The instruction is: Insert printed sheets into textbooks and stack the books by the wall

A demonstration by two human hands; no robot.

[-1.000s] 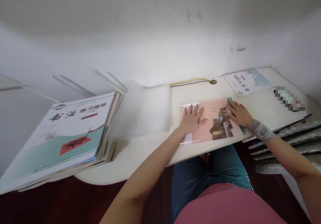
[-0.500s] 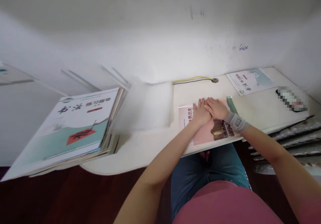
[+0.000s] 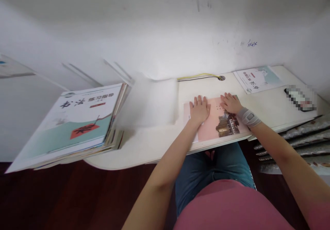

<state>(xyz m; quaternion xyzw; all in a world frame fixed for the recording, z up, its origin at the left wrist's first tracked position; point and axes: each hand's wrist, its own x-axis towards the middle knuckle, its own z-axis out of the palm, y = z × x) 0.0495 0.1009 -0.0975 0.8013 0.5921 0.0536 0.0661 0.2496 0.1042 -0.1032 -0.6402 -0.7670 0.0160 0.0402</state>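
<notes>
- Left hand (image 3: 199, 109): flat, palm down on the upper-left part of the pink book (image 3: 212, 128); fingers (image 3: 198, 101) spread wide, pressing on the cover, not gripping.
- Right hand (image 3: 230, 103): flat on the book's upper-right part, fingers (image 3: 225, 97) loosely spread, no grip; grey wrist brace (image 3: 249, 117) sits clear of the cover's top edge.
- Hands: just apart, narrow gap between them.
- Book: lies flat on the white desk (image 3: 154, 144), in front of the person, a building pictured on its cover. Its right corner comes very near the desk's front edge; a narrow strip of desk shows along the near side.
- Room: bare desk to the book's left, as far as the stack (image 3: 77, 120). More open desk to the right, up to the phone (image 3: 300, 99), its screen pixelated. Strip behind the book, up to the wall (image 3: 154, 34), is narrow.
- Stack: thick pile of workbooks at the desk's left end, near corner past the desk edge.
- Back right: thin workbook (image 3: 256, 79) near the wall, well apart from the right hand.
- Back middle: yellow cable (image 3: 198, 76) running into a desk hole (image 3: 221, 78).
- Below right: silvery packets (image 3: 296, 144) beyond the desk edge.
- Below the desk: lap in jeans (image 3: 206, 175).
</notes>
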